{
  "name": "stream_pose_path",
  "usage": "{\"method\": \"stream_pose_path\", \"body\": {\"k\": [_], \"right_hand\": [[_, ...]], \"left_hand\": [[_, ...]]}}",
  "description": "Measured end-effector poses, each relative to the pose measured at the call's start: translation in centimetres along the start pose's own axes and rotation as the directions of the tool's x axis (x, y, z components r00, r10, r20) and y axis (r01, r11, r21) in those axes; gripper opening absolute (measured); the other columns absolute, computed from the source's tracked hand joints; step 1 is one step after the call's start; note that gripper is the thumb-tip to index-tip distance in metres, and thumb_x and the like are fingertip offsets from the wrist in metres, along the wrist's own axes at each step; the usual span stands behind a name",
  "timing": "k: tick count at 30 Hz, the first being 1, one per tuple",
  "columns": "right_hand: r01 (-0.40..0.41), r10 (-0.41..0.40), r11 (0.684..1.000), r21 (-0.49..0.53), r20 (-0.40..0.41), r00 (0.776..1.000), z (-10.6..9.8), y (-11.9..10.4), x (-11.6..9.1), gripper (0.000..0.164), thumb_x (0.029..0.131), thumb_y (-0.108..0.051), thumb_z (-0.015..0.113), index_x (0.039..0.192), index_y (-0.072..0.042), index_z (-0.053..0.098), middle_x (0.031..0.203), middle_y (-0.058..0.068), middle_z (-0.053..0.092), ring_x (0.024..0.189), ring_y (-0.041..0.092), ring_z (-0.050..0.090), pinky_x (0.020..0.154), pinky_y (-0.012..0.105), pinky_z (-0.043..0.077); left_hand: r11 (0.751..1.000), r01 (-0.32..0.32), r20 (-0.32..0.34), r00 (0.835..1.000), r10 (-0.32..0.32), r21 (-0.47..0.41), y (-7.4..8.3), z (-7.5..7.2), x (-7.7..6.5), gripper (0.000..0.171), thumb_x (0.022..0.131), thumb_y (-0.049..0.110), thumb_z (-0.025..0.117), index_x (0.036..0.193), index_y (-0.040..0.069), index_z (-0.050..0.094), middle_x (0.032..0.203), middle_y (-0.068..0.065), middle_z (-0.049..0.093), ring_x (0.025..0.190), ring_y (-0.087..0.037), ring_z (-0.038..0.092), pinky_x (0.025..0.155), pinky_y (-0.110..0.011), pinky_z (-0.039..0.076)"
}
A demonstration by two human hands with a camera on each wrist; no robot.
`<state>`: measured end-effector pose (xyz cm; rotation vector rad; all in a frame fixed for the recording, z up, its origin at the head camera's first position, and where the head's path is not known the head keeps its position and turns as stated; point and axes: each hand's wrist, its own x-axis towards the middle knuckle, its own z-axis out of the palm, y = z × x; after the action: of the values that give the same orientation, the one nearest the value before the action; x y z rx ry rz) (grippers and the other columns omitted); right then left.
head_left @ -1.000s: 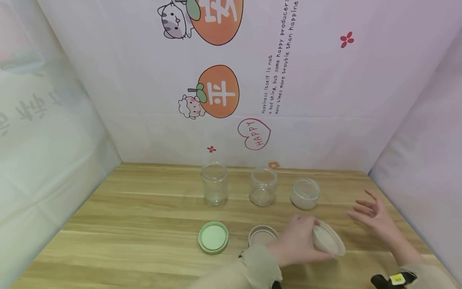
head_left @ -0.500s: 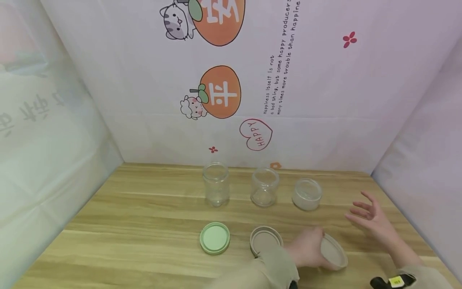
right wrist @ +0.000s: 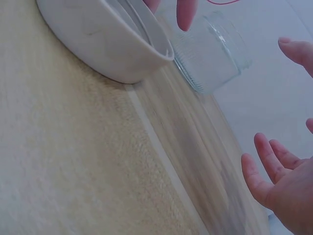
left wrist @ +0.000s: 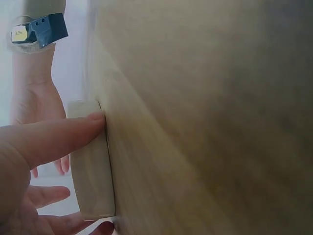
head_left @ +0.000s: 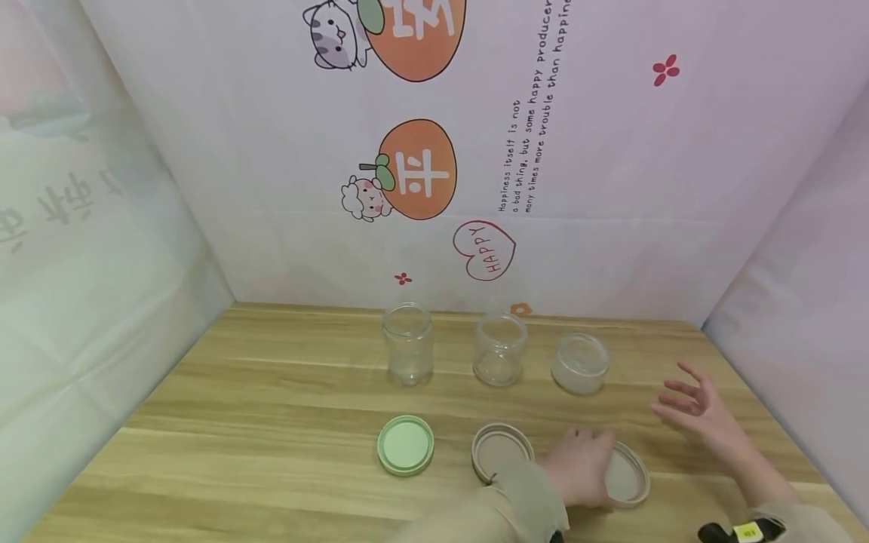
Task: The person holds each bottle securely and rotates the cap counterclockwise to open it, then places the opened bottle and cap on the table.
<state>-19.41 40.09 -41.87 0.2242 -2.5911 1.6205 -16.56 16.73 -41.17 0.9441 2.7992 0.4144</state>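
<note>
My left hand (head_left: 580,464) has its thumb and fingers around the left side of a beige round lid (head_left: 630,475), which lies hollow side up on the wooden table. In the left wrist view the thumb presses on the side wall of the lid (left wrist: 90,166), close to the tabletop, while other fingers show past its lower end. Off to the right, my right hand (head_left: 702,415) is held with spread, slightly bent fingers and nothing in it. Behind the lid stands a short clear jar (head_left: 580,366) without a cover.
A medium clear jar (head_left: 501,351) and a tall clear jar (head_left: 409,347) stand to the left in the back row. In front of them lie a brown-grey lid (head_left: 501,450) and a green lid (head_left: 405,445). Printed white cloth (head_left: 597,151) hangs behind the table (head_left: 271,422).
My left hand has brought the beige lid down and toward the front, from tilted to flat on the table. The right hand has hardly moved.
</note>
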Motion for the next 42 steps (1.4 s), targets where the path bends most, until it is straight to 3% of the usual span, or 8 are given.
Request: {"method": "stream_pose_path", "body": {"k": [6,13,18,21,28,33,37,42], "right_hand": [[0.016,-0.016,0.999,0.047,0.008,1.0,0.0,0.1,0.1,0.085,0.091,-0.002,0.058,0.151,-0.017,0.001,0.113,-0.027,0.037,0.097,-0.014,0.05,0.075,0.011,0.047],[0.028,-0.028,1.0,0.001,0.005,1.0,0.0,-0.1,0.0,0.08,0.092,-0.003,0.057,0.151,-0.021,0.006,0.113,-0.03,0.037,0.097,-0.016,0.049,0.074,0.011,0.047],[0.06,-0.06,0.998,0.002,0.013,0.998,0.2,-0.7,0.2,0.074,0.092,-0.002,0.056,0.148,-0.027,0.013,0.113,-0.032,0.039,0.098,-0.016,0.05,0.074,0.01,0.046],[0.083,-0.083,0.997,-0.005,0.015,0.996,0.6,-1.1,0.2,0.071,0.092,-0.002,0.055,0.145,-0.03,0.018,0.113,-0.034,0.041,0.098,-0.016,0.05,0.074,0.008,0.044],[0.106,-0.106,0.994,0.015,-0.004,0.994,1.4,-2.6,-0.1,0.063,0.093,-0.001,0.053,0.139,-0.035,0.027,0.114,-0.033,0.044,0.099,-0.016,0.05,0.075,0.005,0.041],[0.167,-0.165,0.982,0.091,-0.024,0.986,2.1,-3.6,-0.4,0.059,0.092,0.006,0.051,0.132,-0.035,0.037,0.114,-0.028,0.05,0.098,-0.012,0.054,0.076,0.004,0.042],[0.168,-0.167,0.986,0.001,-0.025,0.986,2.9,-4.4,-0.5,0.056,0.094,0.001,0.051,0.135,-0.033,0.037,0.115,-0.031,0.045,0.098,-0.013,0.052,0.076,0.005,0.042],[0.127,-0.133,0.984,-0.121,-0.044,0.99,3.6,-5.6,-0.6,0.048,0.095,-0.009,0.053,0.139,-0.021,0.037,0.116,-0.03,0.041,0.099,-0.016,0.047,0.076,0.007,0.042]], "left_hand": [[0.999,0.018,-0.001,1.0,-0.018,0.047,0.2,0.1,0.2,0.074,0.057,0.04,0.089,0.119,0.032,0.048,0.108,0.011,0.059,0.093,-0.006,0.052,0.074,-0.02,0.045],[0.998,-0.01,0.052,0.999,0.007,0.057,0.1,-0.2,0.4,0.086,0.058,0.042,0.089,0.13,0.033,0.042,0.115,0.008,0.055,0.099,-0.007,0.05,0.076,-0.02,0.045],[0.999,-0.047,0.013,0.999,0.047,0.016,-0.4,-1.3,0.2,0.078,0.064,0.044,0.085,0.13,0.031,0.046,0.121,0.008,0.054,0.106,-0.007,0.05,0.077,-0.02,0.047],[0.998,-0.05,-0.027,0.998,0.049,-0.026,-0.9,-2.5,-0.7,0.072,0.072,0.047,0.078,0.134,0.03,0.046,0.131,0.007,0.052,0.118,-0.009,0.049,0.085,-0.023,0.049],[0.984,-0.129,-0.199,0.975,0.102,-0.123,-4.5,-5.1,-3.3,0.069,0.085,0.041,0.067,0.144,0.022,0.037,0.143,-0.003,0.041,0.131,-0.014,0.04,0.101,-0.028,0.043],[0.976,-0.155,-0.258,0.959,0.113,-0.152,-7.2,-7.0,-5.4,0.066,0.088,0.034,0.065,0.144,0.016,0.036,0.146,-0.01,0.037,0.134,-0.022,0.036,0.106,-0.035,0.039],[0.977,-0.149,-0.328,0.94,0.092,-0.155,-9.6,-8.0,-7.2,0.065,0.088,0.031,0.066,0.143,0.014,0.036,0.147,-0.013,0.034,0.135,-0.03,0.033,0.107,-0.044,0.038],[0.985,-0.137,-0.438,0.896,0.077,-0.106,-12.9,-8.8,-9.6,0.067,0.084,0.028,0.07,0.141,0.01,0.04,0.144,-0.015,0.038,0.132,-0.032,0.037,0.107,-0.047,0.037]]}}
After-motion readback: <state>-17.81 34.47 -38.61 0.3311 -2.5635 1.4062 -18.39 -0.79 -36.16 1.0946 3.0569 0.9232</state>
